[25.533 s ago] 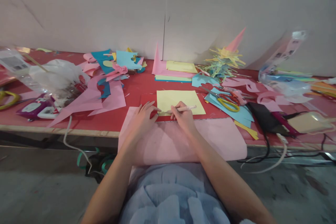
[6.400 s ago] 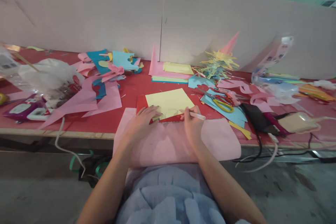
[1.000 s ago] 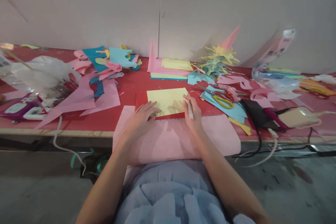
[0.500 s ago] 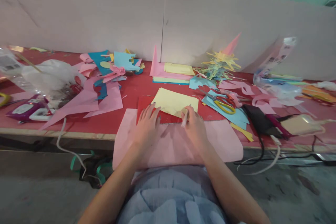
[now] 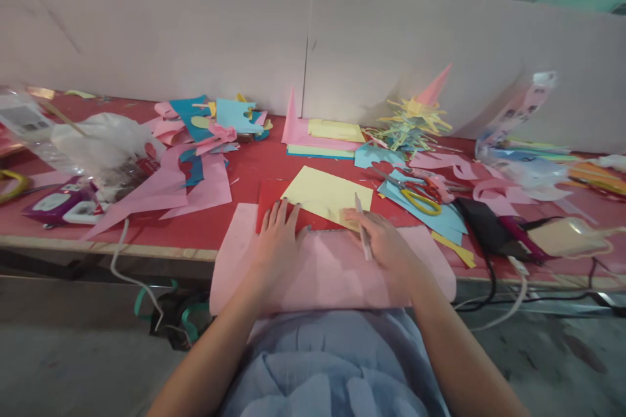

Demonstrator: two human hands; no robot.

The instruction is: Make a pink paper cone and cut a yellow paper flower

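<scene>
A pale yellow sheet of paper (image 5: 323, 192) lies at an angle over a red sheet (image 5: 268, 195). My left hand (image 5: 278, 231) rests flat with spread fingers, its fingertips on the red sheet and at the yellow sheet's lower left edge. Between the fingers of my right hand (image 5: 384, 234) is a slim whitish pen (image 5: 365, 241), one end pointing away over the yellow sheet's right part. Whether the pen touches the paper I cannot tell. Beneath both forearms, a large pink sheet (image 5: 320, 280) hangs over the table's front edge toward my lap.
Scissors with yellow handles (image 5: 420, 202) lie right on light blue paper (image 5: 394, 194). A purple glue gun (image 5: 61, 202) and a plastic bag (image 5: 105, 143) are left, near pink scraps (image 5: 212, 179). Behind stand stacked sheets (image 5: 320, 151) and a paper-strip piece with pink cone (image 5: 420, 111).
My right hand has shifted a little to the right, and the pen now shows at full length, tipped away from me. My left hand stays nearly in place.
</scene>
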